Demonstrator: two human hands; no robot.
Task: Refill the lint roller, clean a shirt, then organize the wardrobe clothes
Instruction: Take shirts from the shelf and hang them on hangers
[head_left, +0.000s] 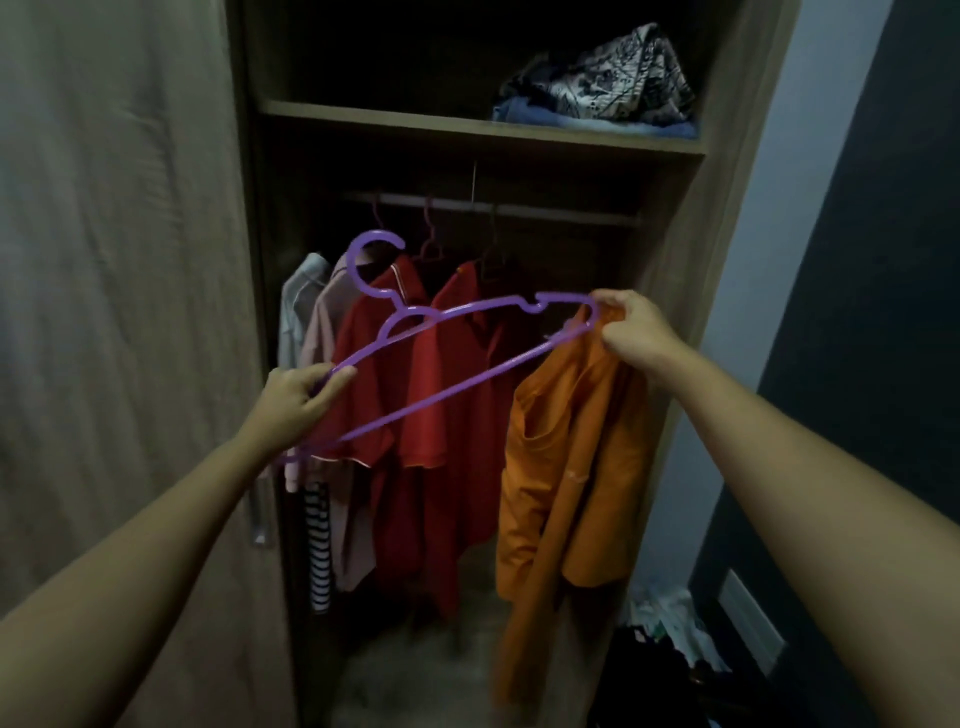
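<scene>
Scanning from nine o'clock of my feed, I see the wood-grain wardrobe door (130, 312) standing open. Just inside it at eight o'clock, the left hand (298, 400) has its fingers clenched round the left end of the purple plastic clothes hanger (452, 389). The hanger is held in the air in front of the open wardrobe and slants up toward two o'clock, its hook at eleven o'clock.

Behind it, clothes hang from the metal wardrobe rail (519, 210): a pale grey shirt (298, 296), a pink shirt (322, 332) with a black-and-white striped garment (319, 545) below, then two red shirts (374, 364).

At two o'clock from centre, the right hand (631, 327) pinches the orange cloth shirt (566, 467) at its top, right against the hanger's right tip; I cannot tell whether it grips the hanger too. The shirt hangs down toward five o'clock.

At one o'clock, the wooden upper shelf (415, 117) carries a folded dark patterned fabric (597, 73). At five o'clock, a heap of clothes (665, 613) lies on the floor.
</scene>
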